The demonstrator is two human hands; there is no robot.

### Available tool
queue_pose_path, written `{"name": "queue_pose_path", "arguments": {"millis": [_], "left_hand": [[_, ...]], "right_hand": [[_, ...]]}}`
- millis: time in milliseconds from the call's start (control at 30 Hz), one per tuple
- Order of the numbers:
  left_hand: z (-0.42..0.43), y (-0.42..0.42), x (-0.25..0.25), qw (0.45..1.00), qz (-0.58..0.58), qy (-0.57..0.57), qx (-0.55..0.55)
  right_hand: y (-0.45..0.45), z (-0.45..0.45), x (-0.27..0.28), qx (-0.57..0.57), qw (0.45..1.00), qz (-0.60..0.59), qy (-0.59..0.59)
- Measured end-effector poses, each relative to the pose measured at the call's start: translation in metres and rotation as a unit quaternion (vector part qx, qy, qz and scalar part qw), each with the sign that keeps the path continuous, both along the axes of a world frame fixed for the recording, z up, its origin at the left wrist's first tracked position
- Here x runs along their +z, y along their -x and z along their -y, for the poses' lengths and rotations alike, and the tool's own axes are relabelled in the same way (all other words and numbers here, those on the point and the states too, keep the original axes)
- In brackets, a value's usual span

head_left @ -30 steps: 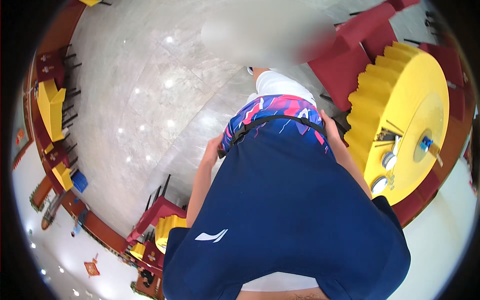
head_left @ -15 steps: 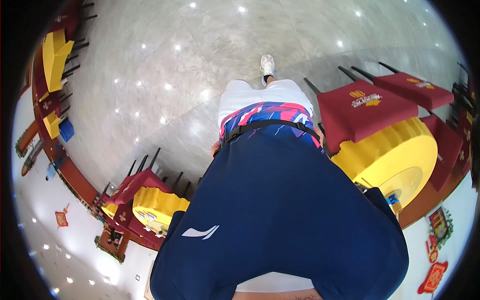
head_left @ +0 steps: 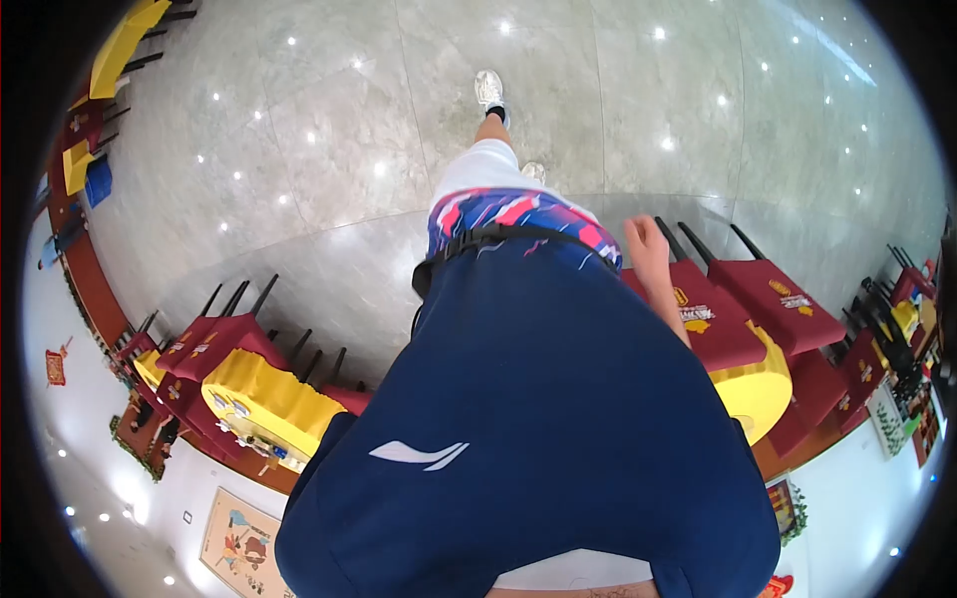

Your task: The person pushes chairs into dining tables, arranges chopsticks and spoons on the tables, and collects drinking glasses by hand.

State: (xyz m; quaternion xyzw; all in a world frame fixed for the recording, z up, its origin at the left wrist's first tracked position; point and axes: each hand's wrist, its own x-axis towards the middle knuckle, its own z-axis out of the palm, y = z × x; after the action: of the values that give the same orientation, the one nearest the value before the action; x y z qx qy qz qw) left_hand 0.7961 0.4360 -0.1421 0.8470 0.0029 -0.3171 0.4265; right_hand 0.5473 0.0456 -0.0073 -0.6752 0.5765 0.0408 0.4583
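My right hand (head_left: pixel 649 247) swings out from my side, its fingers loosely curled in with nothing visible in them. It is nearest to the chair with a maroon cover (head_left: pixel 704 311), and I see no contact between them. My left hand does not show; my torso hides that side. A navy shirt (head_left: pixel 538 399) with a white logo covers most of the lower view. Around my waist runs a black belt (head_left: pixel 488 237) over a patterned blue and pink cloth. One white shoe (head_left: pixel 488 88) is forward, the other behind it.
Maroon-covered chairs and a yellow-draped table (head_left: pixel 755 399) stand close on my right. Another yellow-draped table (head_left: pixel 269 399) with dishes and chairs (head_left: pixel 214 339) is on my left. A blue bin (head_left: pixel 98 182) stands farther left. Grey shiny floor (head_left: pixel 319 110) spreads ahead.
My right hand has come out from beside my waist into fuller view. My left hand has gone out of sight. The feet have stepped, and the chairs and tables have shifted around me.
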Motion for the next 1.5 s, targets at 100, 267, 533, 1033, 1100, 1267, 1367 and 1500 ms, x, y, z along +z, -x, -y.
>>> {"name": "queue_pose_path", "arguments": {"millis": [100, 267, 533, 1033, 1100, 1267, 1367, 1500], "left_hand": [[0.039, -0.029, 0.008, 0.999, -0.016, 0.035, 0.001], [0.122, -0.077, 0.005, 0.994, -0.025, 0.104, 0.023], [0.236, -0.13, -0.014, 0.984, -0.012, 0.176, 0.015], [0.742, -0.395, 0.125, 0.903, -0.024, 0.09, -0.42], [0.78, -0.409, 0.116, 0.878, -0.048, 0.053, -0.473], [0.843, -0.481, 0.111, 0.846, 0.009, 0.108, -0.522], [0.865, -0.524, 0.106, 0.848, 0.011, 0.047, -0.528], [0.92, -0.597, 0.138, 0.835, 0.085, 0.06, -0.541]], "right_hand": [[-0.097, 0.048, 0.046, 0.055, 0.981, 0.145, -0.114], [-0.223, 0.13, 0.081, 0.196, 0.938, 0.17, -0.231], [-0.352, 0.241, 0.095, 0.356, 0.883, 0.146, -0.27], [-0.508, 0.546, 0.098, 0.475, 0.839, 0.133, -0.229], [-0.544, 0.562, 0.089, 0.504, 0.81, 0.193, -0.229], [-0.636, 0.588, 0.069, 0.6, 0.758, 0.13, -0.218], [-0.692, 0.595, 0.071, 0.649, 0.718, 0.16, -0.193], [-0.781, 0.587, 0.112, 0.762, 0.612, 0.14, -0.158]]}}
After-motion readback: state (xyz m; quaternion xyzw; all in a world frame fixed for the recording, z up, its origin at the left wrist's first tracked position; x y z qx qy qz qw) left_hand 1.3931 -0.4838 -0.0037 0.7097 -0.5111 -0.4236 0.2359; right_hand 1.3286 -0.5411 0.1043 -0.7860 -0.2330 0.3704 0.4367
